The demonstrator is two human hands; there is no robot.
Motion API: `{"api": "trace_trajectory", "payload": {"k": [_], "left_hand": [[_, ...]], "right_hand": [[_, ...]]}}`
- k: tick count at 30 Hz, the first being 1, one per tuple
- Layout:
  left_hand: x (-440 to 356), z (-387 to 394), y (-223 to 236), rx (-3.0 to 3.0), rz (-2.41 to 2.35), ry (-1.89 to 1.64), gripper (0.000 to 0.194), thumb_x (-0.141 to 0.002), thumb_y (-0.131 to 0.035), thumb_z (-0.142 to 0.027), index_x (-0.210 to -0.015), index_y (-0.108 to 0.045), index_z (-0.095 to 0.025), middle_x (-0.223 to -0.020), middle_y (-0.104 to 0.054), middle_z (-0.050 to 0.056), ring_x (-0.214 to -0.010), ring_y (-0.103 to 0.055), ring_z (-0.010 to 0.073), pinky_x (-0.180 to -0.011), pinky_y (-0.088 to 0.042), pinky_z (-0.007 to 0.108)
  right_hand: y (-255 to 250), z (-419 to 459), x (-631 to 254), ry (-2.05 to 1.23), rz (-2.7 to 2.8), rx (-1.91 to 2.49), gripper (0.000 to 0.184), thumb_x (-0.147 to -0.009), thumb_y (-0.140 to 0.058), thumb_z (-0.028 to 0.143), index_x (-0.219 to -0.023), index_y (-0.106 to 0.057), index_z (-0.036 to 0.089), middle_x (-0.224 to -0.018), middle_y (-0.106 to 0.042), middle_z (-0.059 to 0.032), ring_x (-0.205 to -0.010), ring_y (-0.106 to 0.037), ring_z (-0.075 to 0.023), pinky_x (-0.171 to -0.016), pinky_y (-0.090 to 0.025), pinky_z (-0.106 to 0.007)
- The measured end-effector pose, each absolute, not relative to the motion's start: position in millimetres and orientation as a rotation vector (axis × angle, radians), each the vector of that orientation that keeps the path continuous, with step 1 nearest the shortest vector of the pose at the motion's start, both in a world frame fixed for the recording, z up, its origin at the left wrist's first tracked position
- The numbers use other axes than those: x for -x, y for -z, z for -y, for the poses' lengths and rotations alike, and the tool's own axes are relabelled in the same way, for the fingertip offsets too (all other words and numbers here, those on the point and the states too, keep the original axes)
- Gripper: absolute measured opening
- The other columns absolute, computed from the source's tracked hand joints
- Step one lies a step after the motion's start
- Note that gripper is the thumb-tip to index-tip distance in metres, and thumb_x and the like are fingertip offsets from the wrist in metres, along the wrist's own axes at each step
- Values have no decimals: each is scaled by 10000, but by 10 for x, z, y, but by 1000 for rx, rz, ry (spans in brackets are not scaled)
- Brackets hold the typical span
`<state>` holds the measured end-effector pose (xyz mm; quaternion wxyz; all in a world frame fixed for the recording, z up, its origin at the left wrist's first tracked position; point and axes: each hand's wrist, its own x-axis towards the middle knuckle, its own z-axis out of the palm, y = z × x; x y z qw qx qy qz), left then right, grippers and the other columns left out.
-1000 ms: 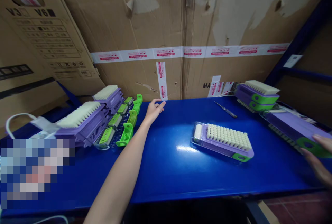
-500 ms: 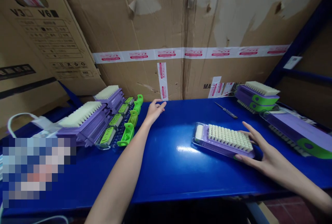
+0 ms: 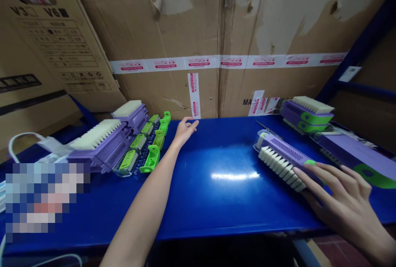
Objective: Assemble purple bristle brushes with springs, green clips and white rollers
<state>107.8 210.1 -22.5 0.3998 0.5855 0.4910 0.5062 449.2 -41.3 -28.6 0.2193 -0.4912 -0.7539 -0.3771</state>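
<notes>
My right hand [image 3: 343, 193] is closed on the near end of a purple brush [image 3: 286, 151] with cream bristles and a clear cap at its far end. The brush is tipped on its side, bristles toward the front left and slotted purple face up. My left hand [image 3: 186, 130] lies near the back of the blue table, holding nothing, its fingers loosely bent and apart. To its left are green clips [image 3: 151, 159] and green-topped metal pieces [image 3: 129, 160] beside stacked purple brush parts [image 3: 103, 145]. Behind the held brush, a thin screwdriver-like tool [image 3: 262, 125] is partly hidden.
At the right are stacked purple-and-green brushes [image 3: 306, 114] and a larger purple piece [image 3: 349, 147] with a green end. Cardboard [image 3: 173, 32] walls the back of the blue table [image 3: 210, 213]. A white cable [image 3: 21, 138] runs at the left.
My right hand has turned the brush from bristles up onto its side and moved it slightly right. The hand's grip has rolled over with it. My left hand stays in place.
</notes>
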Motion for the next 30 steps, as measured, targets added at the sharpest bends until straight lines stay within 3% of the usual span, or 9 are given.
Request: {"api": "trace_trajectory", "payload": {"k": [6, 11, 15, 19, 25, 30], "left_hand": [[-1075, -2100, 233, -1497, -1241, -1284, 362, -734, -694, -376, -975, -543, -152, -521, -584, -37, -477, -518, 101, -530, -391, 223], [-1078, -2088, 219, -1498, -1248, -1277, 344, -749, -677, -363, -982, -542, -149, -526, -586, -34, -486, -516, 101, -536, -397, 222], [-1077, -2094, 222, -1496, -1249, -1277, 348, -742, -683, -371, -973, -544, -151, -521, -582, -35, -493, -524, 103, -534, -397, 220], [-1071, -2113, 239, -1501, -1241, -1274, 367, -733, -692, -387, -974, -546, -153, -523, -582, -37, -484, -520, 101, -527, -393, 220], [-1072, -2111, 238, -1503, -1246, -1279, 390, -728, -692, -404, -980, -545, -146, -520, -585, -36, -477, -515, 98, -530, -397, 221], [-1067, -2113, 250, -1509, -1249, -1286, 389, -726, -685, -407, -979, -548, -145, -518, -587, -37, -482, -519, 100, -533, -398, 220]], "right_hand": [[241, 412, -4475, 578, 1985, 1367, 653, -876, -544, 355, -1475, -286, 332, -1294, -519, -126, -1189, -505, -345, -976, -426, -533], [150, 337, -4511, 281, 1661, 1537, 521, -901, -503, 414, -1399, -407, 296, -1250, -560, -110, -1069, -605, -294, -865, -524, -437], [124, 329, -4454, 643, 1913, 1430, 526, -873, -561, 384, -1373, -435, 280, -1300, -523, -142, -1169, -533, -346, -940, -449, -494], [154, 347, -4365, 925, 2118, 1397, 607, -870, -569, 388, -1422, -365, 239, -1271, -571, -154, -1123, -562, -353, -918, -421, -494], [123, 233, -4444, 948, 2054, 1591, 671, -909, -394, 552, -1422, -357, 121, -1247, -591, -189, -1131, -561, -350, -879, -449, -465], [122, 44, -4704, 817, 2013, 1724, 720, -884, -305, 665, -1375, -438, 156, -1276, -569, -161, -1149, -537, -349, -877, -470, -470]]}}
